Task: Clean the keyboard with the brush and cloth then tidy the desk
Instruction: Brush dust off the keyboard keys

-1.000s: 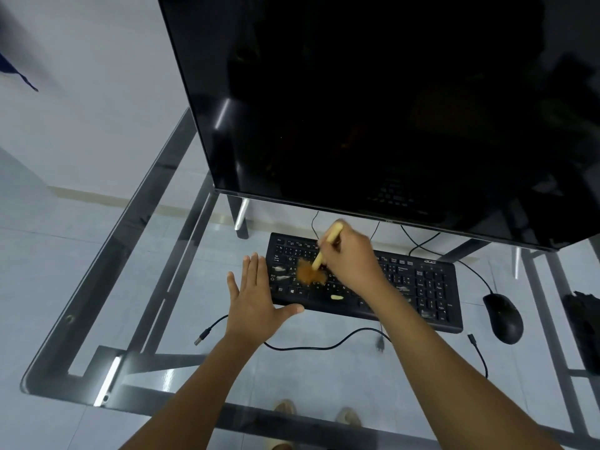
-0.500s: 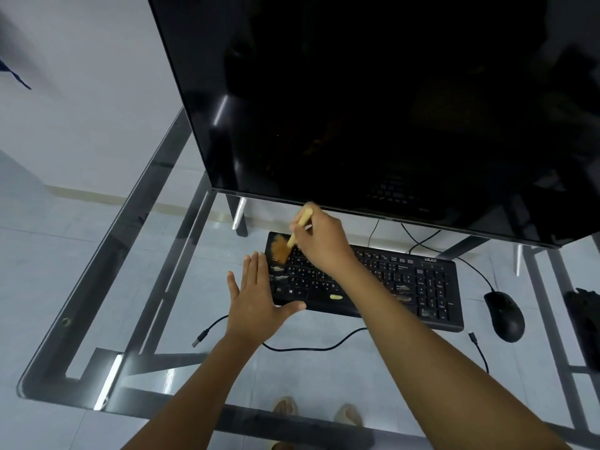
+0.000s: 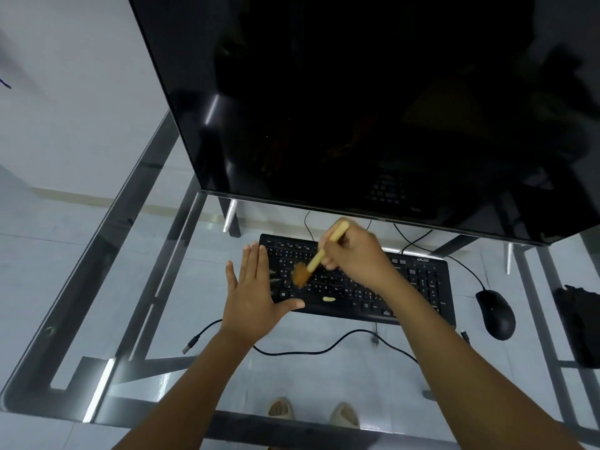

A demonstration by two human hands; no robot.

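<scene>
A black keyboard [image 3: 418, 287] lies on the glass desk [image 3: 97, 287] below the monitor. My right hand [image 3: 354, 254] grips a small brush [image 3: 316, 259] by its pale wooden handle; the brown bristles touch the keys on the keyboard's left half. My left hand [image 3: 253, 293] lies flat with fingers apart against the keyboard's left end, thumb on its front edge. A pale crumb [image 3: 328, 299] lies on the lower key rows, and smaller bits sit near the left keys. No cloth is in view.
A large dark monitor [image 3: 357, 108] overhangs the back of the keyboard. A black mouse [image 3: 495, 312] sits to the right, with a dark object [image 3: 581, 323] at the right edge. A loose black cable [image 3: 324, 350] with a USB plug [image 3: 190, 344] curls in front of the keyboard.
The brush swept from the keyboard's middle left to its far top-left corner, then came back down and right onto the left-half keys. My left hand stayed in place.
</scene>
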